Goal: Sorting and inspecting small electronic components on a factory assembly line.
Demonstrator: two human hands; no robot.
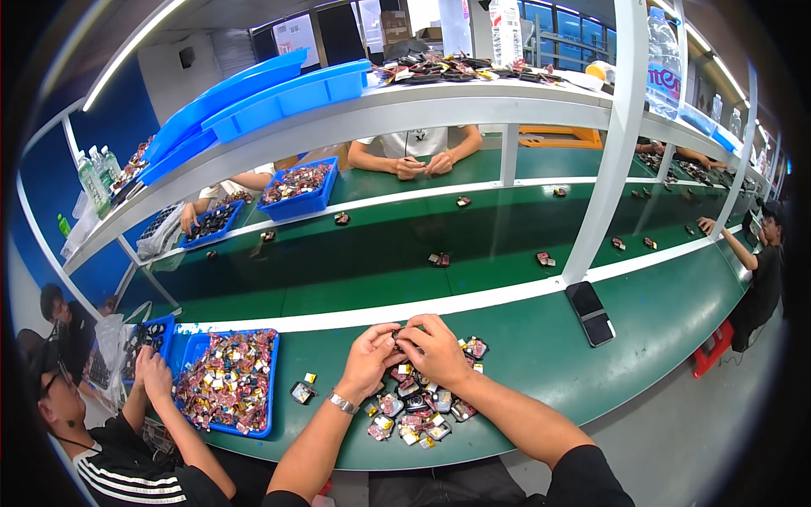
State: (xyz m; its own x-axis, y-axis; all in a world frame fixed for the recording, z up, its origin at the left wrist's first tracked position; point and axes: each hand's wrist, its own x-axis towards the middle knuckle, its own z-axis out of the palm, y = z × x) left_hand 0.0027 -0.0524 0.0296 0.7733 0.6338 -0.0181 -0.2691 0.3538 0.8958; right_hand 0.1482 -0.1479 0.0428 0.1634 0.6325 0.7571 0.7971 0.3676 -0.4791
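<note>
Left hand [367,359]: near edge of the scene, at the centre; fingers curled and closed on a small part [397,336], thumb toward the right.
Right hand [435,351]: just beside the left, touching or nearly so; fingers bent down, tips closed on the same small part.
Small part: one, dark, mostly hidden; lies between the fingertips of both hands, at the far end of the grip, above the far side of the pile. Its exact form cannot be told.
Pile [414,407]: many small electronic assemblies, dark, reddish and silver with yellow patches; heaped on the bench below and between the forearms.
Loose assembly [302,391]: one, dark and silver with a yellow tab; left of the pile, apart from it.
Blue tray [274,380]: one, filled with similar reddish and yellow assemblies; left of the loose assembly.
Watch [343,402]: metal band, on the left wrist.
Bench [524,355]: green surface, under pile and tray.
Phone [590,313]: dark, lying on the bench to the right of the hands.
Conveyor belt [363,266]: dark green, beyond the bench; scattered assemblies upon it.
Co-worker's hands [425,166]: far side of the belt, held together.
</note>
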